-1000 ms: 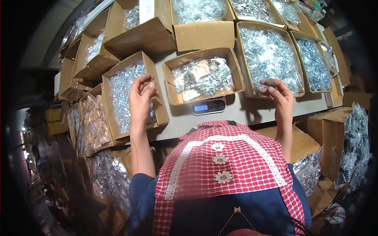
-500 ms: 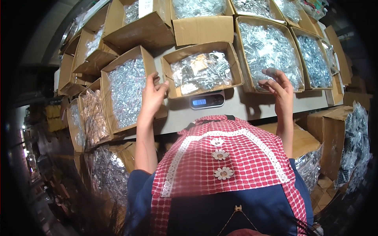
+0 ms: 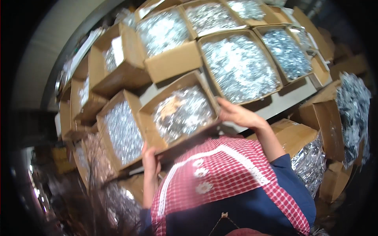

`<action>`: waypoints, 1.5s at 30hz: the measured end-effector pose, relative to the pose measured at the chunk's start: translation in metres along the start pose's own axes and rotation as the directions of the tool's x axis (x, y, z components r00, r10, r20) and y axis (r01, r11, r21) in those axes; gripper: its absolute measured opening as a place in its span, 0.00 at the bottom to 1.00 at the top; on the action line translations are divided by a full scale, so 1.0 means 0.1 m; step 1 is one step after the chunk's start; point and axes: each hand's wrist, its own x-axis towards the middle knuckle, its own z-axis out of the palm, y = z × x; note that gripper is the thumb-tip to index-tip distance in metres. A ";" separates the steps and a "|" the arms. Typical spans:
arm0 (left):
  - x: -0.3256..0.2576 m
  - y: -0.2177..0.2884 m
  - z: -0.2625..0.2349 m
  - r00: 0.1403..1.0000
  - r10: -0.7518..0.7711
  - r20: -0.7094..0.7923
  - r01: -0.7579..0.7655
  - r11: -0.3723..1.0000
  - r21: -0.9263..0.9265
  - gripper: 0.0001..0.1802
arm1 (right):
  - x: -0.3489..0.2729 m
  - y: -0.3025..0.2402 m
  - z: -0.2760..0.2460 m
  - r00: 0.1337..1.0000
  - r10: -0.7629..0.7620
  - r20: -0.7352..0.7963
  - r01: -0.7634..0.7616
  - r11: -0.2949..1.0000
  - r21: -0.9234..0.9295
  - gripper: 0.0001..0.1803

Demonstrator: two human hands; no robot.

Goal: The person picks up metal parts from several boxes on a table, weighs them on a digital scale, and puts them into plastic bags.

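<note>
Held box (image 3: 179, 114) — open boxes (image 3: 240, 67) behind.

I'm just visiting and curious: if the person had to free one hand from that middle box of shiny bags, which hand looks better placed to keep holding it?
Probably the left hand: it grips the box at its near lower corner, seemingly from beneath. The right hand only rests against its side edge.

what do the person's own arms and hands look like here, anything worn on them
Both hands, the left hand and the right hand, are bare, with no gloves. The forearms are uncovered; dark blue sleeves end near the elbow, beside a red-and-white checked apron with white trim.
</note>
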 end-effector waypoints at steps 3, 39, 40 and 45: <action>-0.27 0.39 0.18 0.995 0.099 -0.017 -0.098 0.995 0.025 0.31 | -0.06 0.00 -0.15 0.993 -0.103 0.051 0.079 0.937 0.341 0.51; 0.84 0.02 0.24 0.814 0.515 -0.269 -0.059 0.534 0.843 0.30 | 0.29 -0.36 -6.70 0.160 -0.344 -0.925 -0.711 0.610 -0.350 0.64; 0.91 0.02 0.30 0.822 0.505 -0.263 -0.052 0.525 0.849 0.30 | 0.29 -0.31 -6.84 0.162 -0.338 -0.927 -0.718 0.604 -0.346 0.64; 1.07 0.01 0.51 0.824 0.452 -0.341 0.018 0.581 0.814 0.29 | 0.49 -0.49 -6.90 0.272 -0.310 -0.911 -0.683 0.604 -0.410 0.61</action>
